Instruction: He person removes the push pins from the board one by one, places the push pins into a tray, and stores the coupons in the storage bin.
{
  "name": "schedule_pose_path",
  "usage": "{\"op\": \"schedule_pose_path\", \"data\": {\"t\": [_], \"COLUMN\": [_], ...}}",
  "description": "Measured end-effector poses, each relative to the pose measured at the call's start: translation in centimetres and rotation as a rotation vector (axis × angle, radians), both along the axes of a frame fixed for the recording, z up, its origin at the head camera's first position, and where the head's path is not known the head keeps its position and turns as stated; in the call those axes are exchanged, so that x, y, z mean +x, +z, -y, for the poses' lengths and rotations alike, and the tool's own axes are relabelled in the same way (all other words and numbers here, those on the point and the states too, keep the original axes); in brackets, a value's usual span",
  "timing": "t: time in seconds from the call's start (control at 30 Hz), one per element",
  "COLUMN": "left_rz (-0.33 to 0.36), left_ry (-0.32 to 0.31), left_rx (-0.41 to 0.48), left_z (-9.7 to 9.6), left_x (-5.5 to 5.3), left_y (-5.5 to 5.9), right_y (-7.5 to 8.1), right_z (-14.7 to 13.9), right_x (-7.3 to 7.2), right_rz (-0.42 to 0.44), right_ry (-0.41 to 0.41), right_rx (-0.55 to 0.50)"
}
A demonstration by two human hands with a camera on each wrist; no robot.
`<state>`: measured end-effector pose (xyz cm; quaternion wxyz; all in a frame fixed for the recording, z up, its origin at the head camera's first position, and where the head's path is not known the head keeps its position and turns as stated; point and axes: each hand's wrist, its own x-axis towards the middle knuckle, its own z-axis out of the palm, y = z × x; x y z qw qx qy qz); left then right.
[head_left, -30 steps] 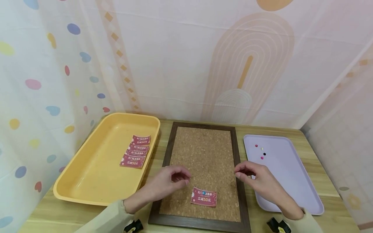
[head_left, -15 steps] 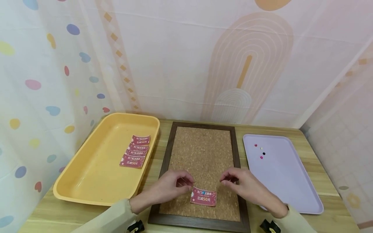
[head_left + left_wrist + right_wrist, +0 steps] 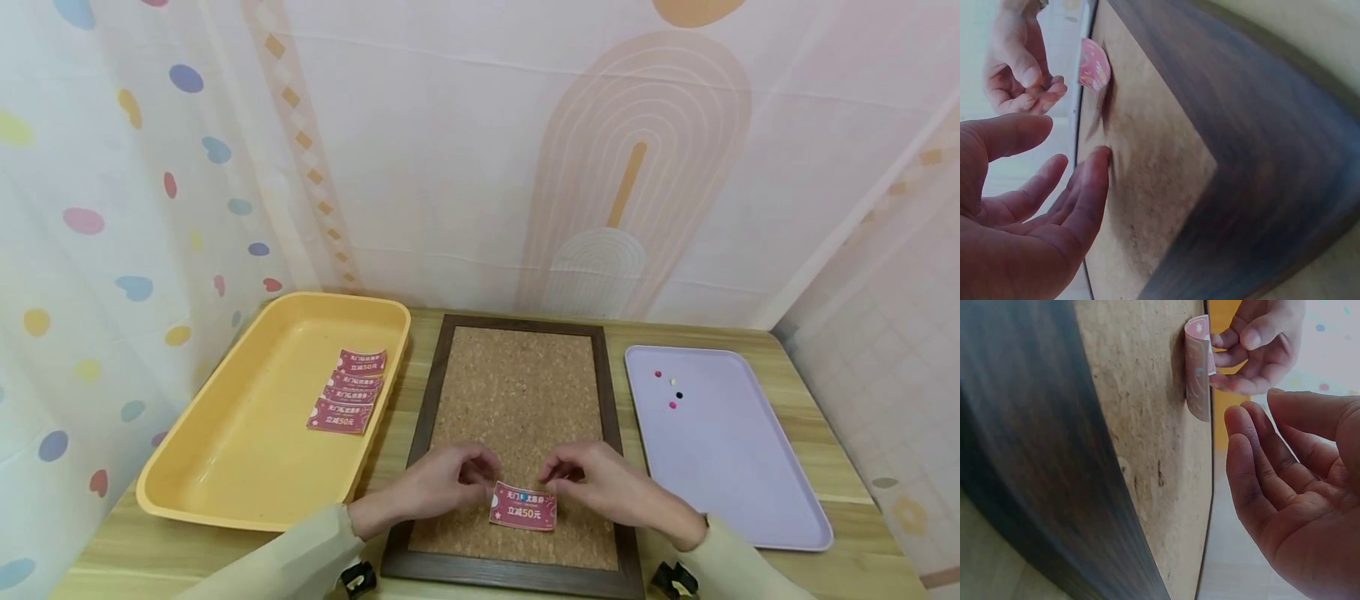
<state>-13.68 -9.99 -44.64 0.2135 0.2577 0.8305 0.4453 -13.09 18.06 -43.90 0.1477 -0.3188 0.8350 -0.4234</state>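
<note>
A red coupon [image 3: 517, 517] lies on the lower part of the cork board [image 3: 517, 400], with a small blue dot, seemingly a pushpin [image 3: 522, 497], near its top middle. In the right wrist view the coupon [image 3: 1198, 378] curls up off the cork. By the coupon's upper left corner is my left hand [image 3: 442, 482], fingers loosely bent and thumb apart. On the other side, my right hand [image 3: 611, 490] hovers near the upper right corner, fingers relaxed. Both wrist views show gaps between thumb and fingers, with nothing held.
To the left stands a yellow tray [image 3: 225, 450] with several overlapping red coupons [image 3: 341, 417]. A lilac tray [image 3: 742, 467] on the right bears several small coloured pins [image 3: 672, 405]. Patterned curtains [image 3: 450, 150] rise behind the wooden table [image 3: 105, 550].
My right hand has moved left from beside the lilac tray to the coupon. The left hand has shifted slightly down and right. The coupon has stayed in place.
</note>
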Motion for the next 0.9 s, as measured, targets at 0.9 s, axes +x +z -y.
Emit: {"op": "schedule_pose_path", "data": {"t": [0.9], "left_rz": [-0.136], "left_ry": [-0.069], "left_rx": [-0.137], "left_z": [-1.8], "left_x": [-1.7], "left_y": [-0.6], "right_y": [-1.0], "right_z": [2.7], "right_x": [-1.5], "right_rz": [0.089], "right_ry": [0.056], "right_rx": [0.203]}}
